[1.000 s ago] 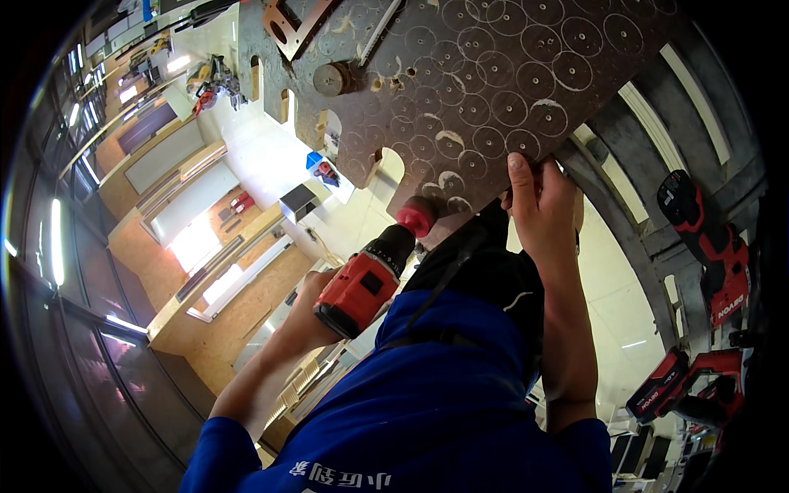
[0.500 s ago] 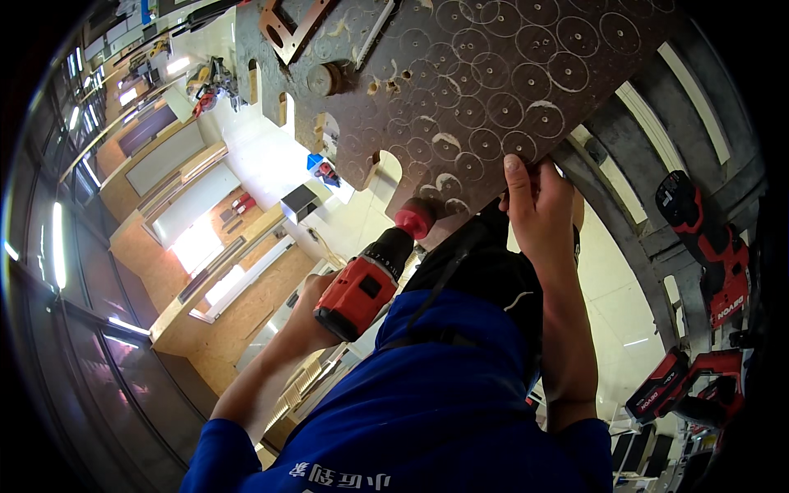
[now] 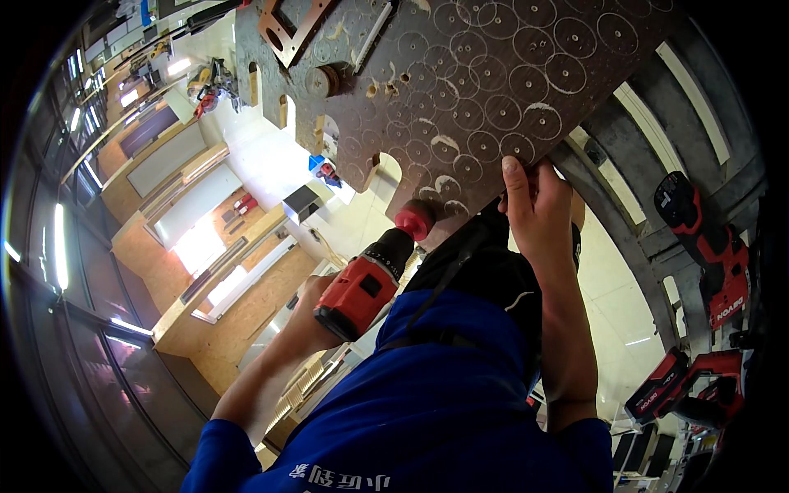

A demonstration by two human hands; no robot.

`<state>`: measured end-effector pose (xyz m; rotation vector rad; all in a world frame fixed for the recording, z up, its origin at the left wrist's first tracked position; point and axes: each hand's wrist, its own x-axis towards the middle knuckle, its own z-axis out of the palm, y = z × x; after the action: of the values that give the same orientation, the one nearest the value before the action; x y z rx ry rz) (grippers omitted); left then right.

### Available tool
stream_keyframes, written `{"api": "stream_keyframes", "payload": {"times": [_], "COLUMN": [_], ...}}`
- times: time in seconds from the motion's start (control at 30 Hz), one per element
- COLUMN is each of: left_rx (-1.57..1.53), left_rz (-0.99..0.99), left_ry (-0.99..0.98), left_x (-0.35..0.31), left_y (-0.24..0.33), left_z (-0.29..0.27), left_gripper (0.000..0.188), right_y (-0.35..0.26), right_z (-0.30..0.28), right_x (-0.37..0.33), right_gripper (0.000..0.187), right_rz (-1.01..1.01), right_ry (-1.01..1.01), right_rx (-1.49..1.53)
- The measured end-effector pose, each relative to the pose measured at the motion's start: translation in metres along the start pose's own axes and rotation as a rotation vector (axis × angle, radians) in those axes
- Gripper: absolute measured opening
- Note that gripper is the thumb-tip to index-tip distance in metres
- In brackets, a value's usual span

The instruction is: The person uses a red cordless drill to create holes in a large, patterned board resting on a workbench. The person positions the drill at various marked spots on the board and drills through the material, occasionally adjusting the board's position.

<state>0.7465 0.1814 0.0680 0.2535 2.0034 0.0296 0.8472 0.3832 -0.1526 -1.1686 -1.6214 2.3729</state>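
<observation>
My left hand is closed round the handle of a red and black cordless drill. Fitted in its black chuck is a red hole saw, whose rim meets the near edge of a brown wooden board. Many overlapping scribed circles with small centre holes cover the board, and rounded notches cut into its left edge. At the near edge, to the right of the drill, my right hand grips the board, thumb on top and the other fingers partly hidden.
On the board lie a round wooden disc, a slim pale bar and a copper-coloured angled plate. A grey slatted rack at right carries red and black power tools. Tools stand on the floor at left.
Almost nothing differs. The board's marks sit very slightly further left in the picture; both hands keep their grips and the hole saw stays at the board's edge.
</observation>
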Motion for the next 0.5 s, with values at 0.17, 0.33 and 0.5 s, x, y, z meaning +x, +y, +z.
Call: {"api": "stream_keyframes", "payload": {"times": [0.17, 0.33, 0.5], "left_rx": [0.044, 0.003, 0.048], "left_rz": [0.048, 0.069, 0.101], "left_ry": [0.004, 0.024, 0.005], "left_x": [-0.001, -0.001, -0.004], "left_y": [-0.010, -0.006, -0.018], "left_z": [0.011, 0.013, 0.016], "left_gripper": [0.021, 0.024, 0.023], "right_y": [0.002, 0.000, 0.001], "right_z": [0.001, 0.001, 0.000], "right_x": [0.000, 0.000, 0.000], "right_gripper": [0.028, 0.027, 0.028], "right_rz": [-0.032, -0.043, -0.011], "right_ry": [0.009, 0.020, 0.005], "right_rx": [0.042, 0.016, 0.005]}}
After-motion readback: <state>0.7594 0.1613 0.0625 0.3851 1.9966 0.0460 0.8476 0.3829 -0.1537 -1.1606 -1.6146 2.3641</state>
